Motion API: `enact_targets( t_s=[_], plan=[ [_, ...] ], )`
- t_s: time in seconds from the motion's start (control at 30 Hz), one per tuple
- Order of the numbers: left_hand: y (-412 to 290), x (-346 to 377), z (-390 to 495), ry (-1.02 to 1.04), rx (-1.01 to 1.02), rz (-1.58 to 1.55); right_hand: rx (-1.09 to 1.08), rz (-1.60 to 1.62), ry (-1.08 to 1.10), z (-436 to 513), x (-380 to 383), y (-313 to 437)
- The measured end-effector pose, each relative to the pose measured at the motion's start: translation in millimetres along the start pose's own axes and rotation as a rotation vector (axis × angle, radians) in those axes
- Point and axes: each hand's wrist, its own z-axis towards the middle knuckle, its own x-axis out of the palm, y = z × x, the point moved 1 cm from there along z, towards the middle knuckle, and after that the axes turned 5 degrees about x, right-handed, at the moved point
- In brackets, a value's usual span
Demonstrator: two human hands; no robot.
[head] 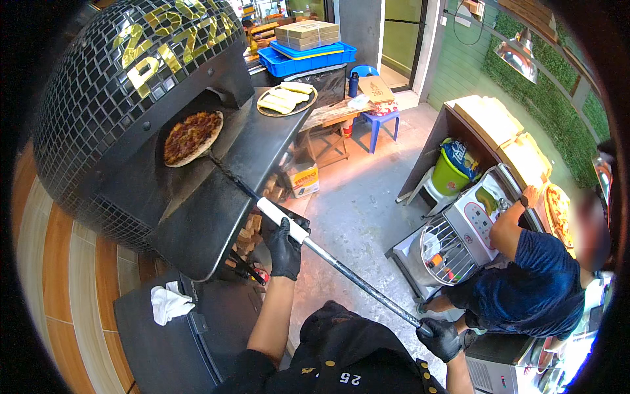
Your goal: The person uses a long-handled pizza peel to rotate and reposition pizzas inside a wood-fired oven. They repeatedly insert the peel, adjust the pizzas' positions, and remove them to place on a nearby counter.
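Note:
My left hand, in a black glove, is shut around the white sleeve on the shaft of a long pizza peel. My right hand, also gloved in black, grips the far end of the same metal shaft. The peel slopes up and left to a pizza with a browned, dark red top at the oven mouth. The peel's head is hidden under the pizza. Around it stands a domed pizza oven covered in black tiles, with a dark shelf jutting out in front.
A round tray with pale dough-like rolls sits on the shelf's far end. Firewood lies below. A co-worker in a dark shirt stands right, beside a dough mixer and a topped pizza. A white cloth rests on a dark cabinet.

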Motion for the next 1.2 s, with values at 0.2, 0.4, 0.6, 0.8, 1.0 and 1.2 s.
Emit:
enact_targets(
  t_s=[0.2, 0.4, 0.6, 0.8, 1.0, 1.2],
  plan=[
    [14, 21, -35, -0.053, -0.1, 0.021, 0.059, -0.026, -0.036, -77, -10, -40],
    [24, 44, -67, -0.04, -0.116, 0.01, 0.18, 0.03, -0.05, -149, -22, -62],
    [38, 80, -93, 0.058, -0.159, -0.025, 0.24, 0.025, -0.103, -202, -32, -67],
    [65, 119, -95, 0.101, -0.249, 0.0, 0.244, 0.045, -0.204, -237, -39, -68],
    [95, 189, -88, 0.317, -0.24, 0.045, 0.433, 0.106, -0.231, -253, -44, -55],
    [149, 255, -60, 0.455, -0.354, 0.056, 0.603, 0.061, -0.292, -240, -40, -41]
  ],
)
